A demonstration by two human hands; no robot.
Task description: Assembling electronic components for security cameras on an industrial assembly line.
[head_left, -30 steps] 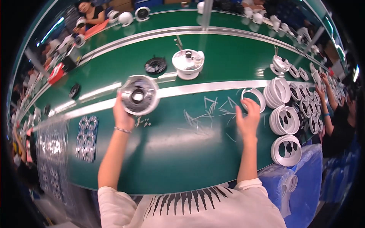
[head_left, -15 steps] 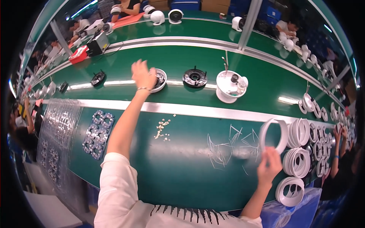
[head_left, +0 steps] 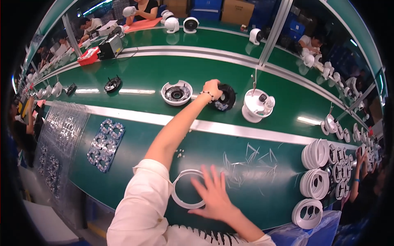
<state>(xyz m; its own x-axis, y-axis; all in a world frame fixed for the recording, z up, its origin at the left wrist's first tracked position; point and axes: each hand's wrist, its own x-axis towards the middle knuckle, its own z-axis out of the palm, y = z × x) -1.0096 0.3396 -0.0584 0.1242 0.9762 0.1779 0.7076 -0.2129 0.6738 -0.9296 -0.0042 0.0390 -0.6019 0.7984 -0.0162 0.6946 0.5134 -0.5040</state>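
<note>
My left hand reaches across to the far green belt and grips the rim of a black round housing part, which is tilted. Left of it sits a white round shell with a dark ringed part inside; to its right stands a white base with a wire sticking up. On the near worktop, a thin white ring lies flat in front of me. My right hand is open over the ring's right edge, fingers spread; whether it touches the ring I cannot tell.
Blue circuit boards and clear plastic trays lie at the left. Thin clear strips are scattered right of centre. Stacked white rings line the right edge. Another black part sits on the belt. Other people work around the line.
My left hand has moved right from the white shell to the black part, now tilted in its grip. My right hand has brought the white ring from the right to the worktop and opened.
</note>
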